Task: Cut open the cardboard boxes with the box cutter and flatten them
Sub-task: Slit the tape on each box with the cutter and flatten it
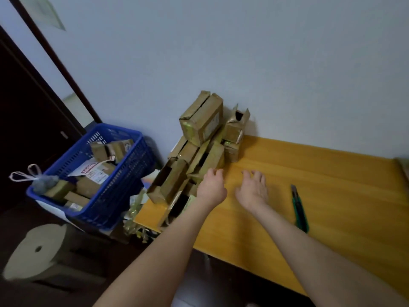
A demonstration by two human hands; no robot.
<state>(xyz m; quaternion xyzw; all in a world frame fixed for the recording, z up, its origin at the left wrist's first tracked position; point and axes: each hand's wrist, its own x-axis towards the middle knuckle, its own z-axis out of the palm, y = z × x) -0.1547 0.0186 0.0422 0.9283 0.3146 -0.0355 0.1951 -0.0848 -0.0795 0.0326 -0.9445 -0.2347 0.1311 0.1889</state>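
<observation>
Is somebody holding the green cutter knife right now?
No, the green box cutter lies alone on the yellow table, and the right hand and left hand are both empty.

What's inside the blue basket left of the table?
The blue basket holds several cardboard boxes, a white printed sheet among them, and a knotted grey bag at its left corner. Whatever lies beneath this top layer is covered.

head view looks forward and down, tilted, onto the table (332,173) against a wall (243,52).
</observation>
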